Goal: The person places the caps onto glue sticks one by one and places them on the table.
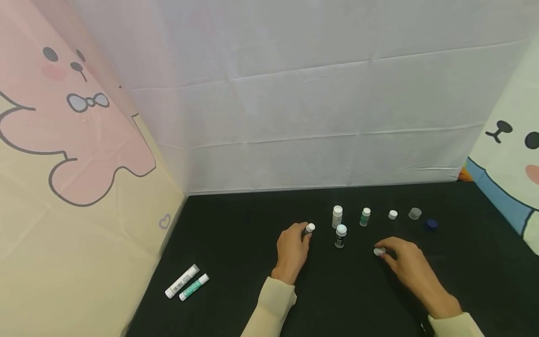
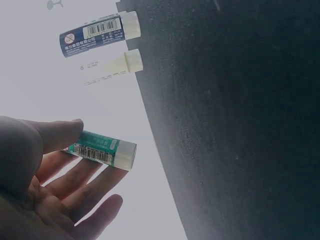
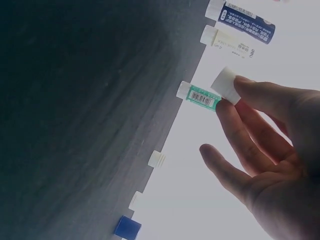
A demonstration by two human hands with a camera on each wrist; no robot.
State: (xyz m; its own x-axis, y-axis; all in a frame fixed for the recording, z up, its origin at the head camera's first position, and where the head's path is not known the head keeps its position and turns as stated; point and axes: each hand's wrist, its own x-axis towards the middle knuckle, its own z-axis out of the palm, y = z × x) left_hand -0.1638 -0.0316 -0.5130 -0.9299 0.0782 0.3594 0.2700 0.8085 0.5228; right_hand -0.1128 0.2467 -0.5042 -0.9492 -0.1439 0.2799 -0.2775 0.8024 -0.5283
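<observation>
My left hand [image 1: 290, 250] pinches a green-labelled glue stick [image 2: 102, 150] between thumb and fingers, its white end pointing away from the palm. Farther right, my right hand [image 1: 406, 262] holds a white cap [image 3: 226, 85] between thumb and fingertips. Between the hands stand a navy glue stick [image 1: 339, 238] and, behind it, a white glue stick [image 1: 337, 219]. A second green glue stick [image 1: 364, 218] stands to their right.
Beyond my right hand, a small white cap [image 1: 393, 215], a translucent whitish cap [image 1: 415, 213] and a blue cap [image 1: 431, 224] rest on the black table [image 1: 236, 234]. Two glue sticks, one white [image 1: 182, 281] and one green [image 1: 194, 287], lie at the left. Fabric walls surround the table's back and sides.
</observation>
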